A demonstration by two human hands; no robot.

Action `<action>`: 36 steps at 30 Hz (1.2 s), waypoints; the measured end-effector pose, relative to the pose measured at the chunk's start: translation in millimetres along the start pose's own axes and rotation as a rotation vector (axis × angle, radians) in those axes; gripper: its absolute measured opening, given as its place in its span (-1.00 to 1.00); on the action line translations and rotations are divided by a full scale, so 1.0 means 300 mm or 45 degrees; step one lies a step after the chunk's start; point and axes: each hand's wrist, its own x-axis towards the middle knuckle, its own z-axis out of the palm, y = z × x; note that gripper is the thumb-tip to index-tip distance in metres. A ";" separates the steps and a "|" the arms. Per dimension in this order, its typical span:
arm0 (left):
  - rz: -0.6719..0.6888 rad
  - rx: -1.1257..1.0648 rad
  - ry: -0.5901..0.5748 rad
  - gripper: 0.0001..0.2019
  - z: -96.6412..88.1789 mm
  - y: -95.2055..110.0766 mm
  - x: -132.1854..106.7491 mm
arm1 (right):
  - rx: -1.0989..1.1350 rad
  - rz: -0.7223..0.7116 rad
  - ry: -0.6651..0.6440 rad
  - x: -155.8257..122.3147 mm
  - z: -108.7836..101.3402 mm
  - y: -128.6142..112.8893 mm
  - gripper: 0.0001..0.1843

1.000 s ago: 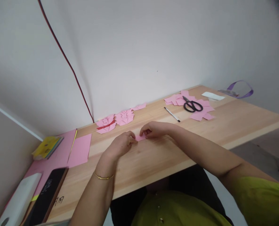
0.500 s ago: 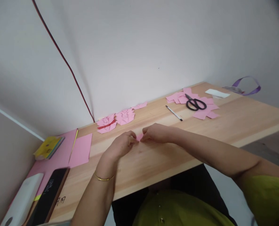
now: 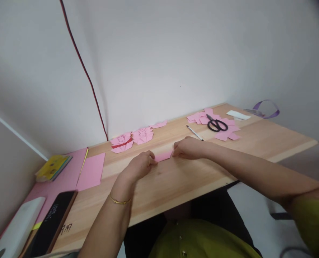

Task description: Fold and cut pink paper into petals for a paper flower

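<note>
A small strip of pink paper (image 3: 163, 156) lies low on the wooden table (image 3: 186, 179), stretched between my two hands. My left hand (image 3: 142, 165) pinches its left end, fingers curled together. At the other end, my right hand (image 3: 187, 148) closes its fingertips on the paper. Both hands rest near the tabletop, and the paper's ends are hidden under the fingers. Behind them sit folded pink paper pieces (image 3: 143, 135), one with a red strip (image 3: 121, 144) across it. Beyond my right hand lies a white pen (image 3: 194, 132).
Black-handled scissors (image 3: 217, 124) rest on pink paper cut-outs (image 3: 230, 133) at the back right, beside a white strip (image 3: 238, 115). On the left are pink sheets (image 3: 90, 172), a yellow packet (image 3: 53, 167), a black phone-like device (image 3: 51, 222) and a white device (image 3: 19, 229). A wall stands behind.
My right hand has moved to the right, away from my left hand, and more of the pink paper shows between them. The camera view has shifted slightly.
</note>
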 end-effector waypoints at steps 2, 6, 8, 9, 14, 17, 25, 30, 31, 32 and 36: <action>0.013 0.017 -0.011 -0.77 -0.002 0.002 0.001 | -0.082 -0.012 -0.044 0.039 -0.003 -0.022 -0.83; 0.047 -0.011 -0.046 -0.75 -0.005 0.008 -0.002 | 0.057 -0.034 0.116 0.143 0.042 -0.072 -0.79; 0.027 -0.060 -0.058 -0.77 -0.006 0.010 -0.006 | 0.137 0.000 0.111 0.175 0.080 -0.083 -0.79; 0.013 -0.084 -0.061 -0.77 -0.006 0.010 -0.008 | 0.167 0.009 0.080 0.182 0.097 -0.083 -0.81; 0.041 -0.121 -0.040 -0.75 -0.008 -0.011 -0.013 | 0.208 0.000 0.075 0.168 0.132 -0.061 -0.79; 0.102 -0.086 -0.083 -0.75 -0.010 -0.036 -0.017 | 0.237 0.016 0.069 0.160 0.125 -0.050 -0.79; 0.104 -0.047 -0.025 -0.76 -0.004 -0.043 -0.015 | 0.340 0.001 0.096 0.161 0.114 -0.007 -0.62; -0.130 -0.082 0.266 -0.84 0.038 -0.043 0.021 | 0.246 0.046 0.088 0.166 0.103 -0.024 -0.72; -0.179 -0.070 0.302 -0.80 0.046 -0.047 0.026 | 0.258 0.045 0.083 0.165 0.099 -0.029 -0.75; -0.208 -0.062 0.322 -0.77 0.053 -0.051 0.031 | 0.273 0.037 0.086 0.164 0.096 -0.033 -0.78; -0.254 -0.115 0.311 -0.76 0.058 -0.061 0.036 | 0.404 -0.001 0.088 0.151 0.095 -0.034 -0.86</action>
